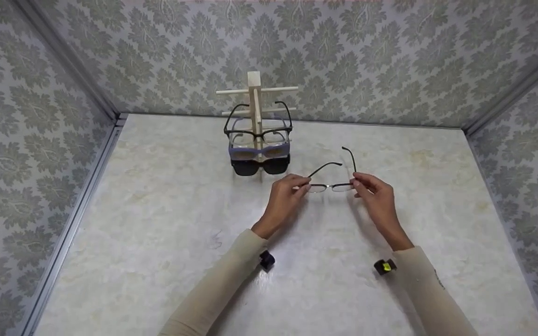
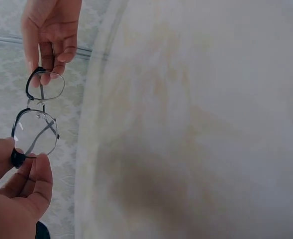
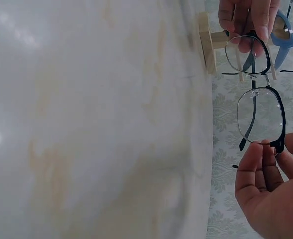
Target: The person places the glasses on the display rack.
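Clear-lensed eyeglasses (image 1: 328, 186) with dark upper rims and thin metal lower rims are held over the table, temples unfolded and pointing away toward the back. My left hand (image 1: 287, 198) pinches the left end of the frame by its hinge. At the opposite end, my right hand (image 1: 375, 200) pinches the right hinge corner between thumb and fingers. Both wrist views show the eyeglasses (image 2: 35, 132) (image 3: 260, 115) stretched between the two hands, fingertips at the lens edges.
A wooden display rack (image 1: 254, 81) stands at the back, left of the hands. It carries black-framed glasses (image 1: 258, 134), blue-purple glasses (image 1: 259, 152) and dark sunglasses (image 1: 245, 168). Patterned walls (image 1: 269, 46) border the marbled table (image 1: 157, 196) behind and at both sides.
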A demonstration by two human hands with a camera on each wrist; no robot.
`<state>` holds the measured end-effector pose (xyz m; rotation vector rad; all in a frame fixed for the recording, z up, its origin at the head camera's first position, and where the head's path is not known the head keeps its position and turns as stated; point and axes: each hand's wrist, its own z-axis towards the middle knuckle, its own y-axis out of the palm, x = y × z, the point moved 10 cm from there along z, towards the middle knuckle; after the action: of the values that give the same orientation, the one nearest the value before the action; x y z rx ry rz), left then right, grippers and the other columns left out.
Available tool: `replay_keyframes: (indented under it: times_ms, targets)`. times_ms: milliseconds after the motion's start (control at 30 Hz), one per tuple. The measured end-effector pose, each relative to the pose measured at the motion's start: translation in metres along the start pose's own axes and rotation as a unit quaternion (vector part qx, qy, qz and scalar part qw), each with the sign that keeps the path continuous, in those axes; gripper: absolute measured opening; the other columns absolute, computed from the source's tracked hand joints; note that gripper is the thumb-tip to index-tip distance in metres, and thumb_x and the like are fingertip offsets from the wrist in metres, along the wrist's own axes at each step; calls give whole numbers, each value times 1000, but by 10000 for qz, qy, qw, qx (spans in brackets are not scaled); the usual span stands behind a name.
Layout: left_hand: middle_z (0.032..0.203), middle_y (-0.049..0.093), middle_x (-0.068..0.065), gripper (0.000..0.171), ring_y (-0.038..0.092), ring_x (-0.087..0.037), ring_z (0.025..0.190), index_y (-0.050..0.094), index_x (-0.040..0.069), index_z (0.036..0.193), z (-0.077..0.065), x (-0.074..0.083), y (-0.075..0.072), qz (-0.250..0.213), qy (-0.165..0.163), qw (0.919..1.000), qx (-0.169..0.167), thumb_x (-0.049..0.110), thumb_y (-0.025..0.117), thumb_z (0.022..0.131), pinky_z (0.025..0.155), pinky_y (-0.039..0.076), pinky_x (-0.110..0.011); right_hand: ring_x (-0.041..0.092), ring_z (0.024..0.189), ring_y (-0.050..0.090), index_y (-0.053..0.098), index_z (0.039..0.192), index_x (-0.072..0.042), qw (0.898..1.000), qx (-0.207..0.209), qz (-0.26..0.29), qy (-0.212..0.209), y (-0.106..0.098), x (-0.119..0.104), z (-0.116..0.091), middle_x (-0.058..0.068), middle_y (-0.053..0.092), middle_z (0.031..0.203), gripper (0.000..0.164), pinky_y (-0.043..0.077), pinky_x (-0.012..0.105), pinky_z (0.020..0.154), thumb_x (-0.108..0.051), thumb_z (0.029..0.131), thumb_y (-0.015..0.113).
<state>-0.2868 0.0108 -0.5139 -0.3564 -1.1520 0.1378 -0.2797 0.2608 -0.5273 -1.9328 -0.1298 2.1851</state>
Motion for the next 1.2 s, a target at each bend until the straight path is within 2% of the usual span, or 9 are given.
replay_keyframes:
  times_ms: [167, 367, 633, 800, 933, 1200]
  targets:
    - [116, 78, -17, 22, 77, -23, 105, 80, -4, 125, -2, 13, -8, -63, -92, 9999, 32, 2, 74, 105, 86, 65, -28, 22, 103, 75, 75, 133, 3, 9998, 10, 31, -175, -2, -15, -6, 29, 75, 121, 26, 63, 25, 81, -5, 109, 70]
    - [117, 77, -13, 25, 75, -19, 107, 78, -4, 130, -3, 28, -16, -169, -150, 9995, 208, 2, 73, 106, 88, 65, -24, 30, 107, 75, 75, 133, 3, 9992, 69, 182, -358, -6, -33, -10, 21, 77, 117, 25, 64, 27, 81, -3, 109, 69]
    - [119, 74, -15, 27, 76, -22, 108, 77, -5, 132, -4, 57, -31, -148, 185, 9983, 529, 2, 72, 106, 89, 64, -24, 30, 107, 74, 75, 132, 3, 9973, 109, 244, -687, -6, -65, -13, 21, 76, 117, 25, 64, 27, 81, 0, 108, 69]
    - [120, 73, -14, 27, 75, -22, 109, 76, -5, 132, -4, 72, -40, 78, 455, 9965, 694, 3, 71, 107, 90, 63, -23, 32, 107, 74, 75, 132, 3, 9962, 130, 311, -806, -6, -82, -13, 18, 77, 118, 25, 64, 28, 81, -1, 108, 69]
    - [120, 73, -14, 27, 75, -21, 109, 76, -4, 133, -2, 85, -46, 199, 599, 9949, 791, 6, 71, 109, 90, 63, -23, 35, 109, 73, 75, 133, 2, 9954, 137, 335, -887, -7, -96, -13, 21, 76, 119, 25, 64, 29, 81, -2, 109, 69]
    - [122, 74, -15, 28, 73, -21, 110, 76, -3, 134, 4, 107, -60, -235, 641, 9945, 789, 7, 72, 108, 92, 64, -26, 35, 111, 73, 75, 134, 2, 9931, 134, 436, -1077, -11, -125, -12, 18, 77, 118, 26, 64, 29, 82, -6, 110, 68]
